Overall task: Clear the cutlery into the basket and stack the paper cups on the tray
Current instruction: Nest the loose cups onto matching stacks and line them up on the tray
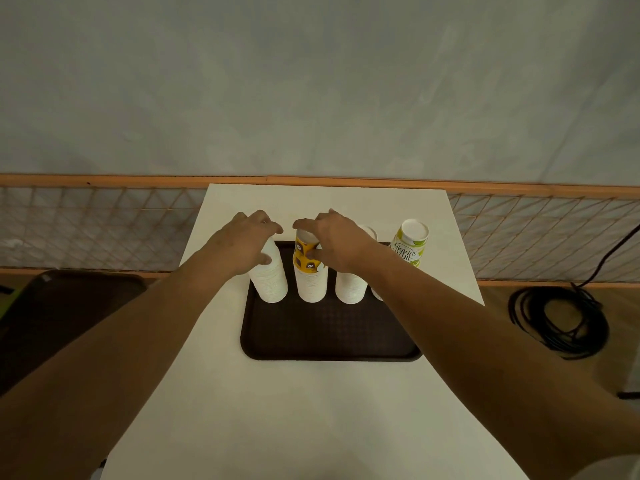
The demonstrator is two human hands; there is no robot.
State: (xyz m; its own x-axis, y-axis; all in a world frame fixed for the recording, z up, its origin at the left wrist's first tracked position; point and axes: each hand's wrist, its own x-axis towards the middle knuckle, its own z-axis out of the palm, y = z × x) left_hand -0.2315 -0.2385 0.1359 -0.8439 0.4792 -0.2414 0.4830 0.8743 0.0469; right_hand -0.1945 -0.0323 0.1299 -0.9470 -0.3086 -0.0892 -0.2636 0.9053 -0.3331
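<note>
A dark brown tray (329, 337) lies on the white table (294, 410). Several stacks of upside-down paper cups stand along the tray's far side. My left hand (242, 244) grips the top of the leftmost white stack (272, 285). My right hand (337, 242) holds the yellow patterned cup (304, 258) that tops the second white stack (311, 285), thumb on its side. A third white stack (350, 289) stands under my right wrist. Further right rises a stack topped by a green "Hello Summer" cup (410, 244). No cutlery or basket is in view.
A second dark tray (69, 306) sits low to the left of the table. A coiled black cable (561, 320) lies on the floor at the right. A mesh fence with an orange rail (104, 223) runs behind the table.
</note>
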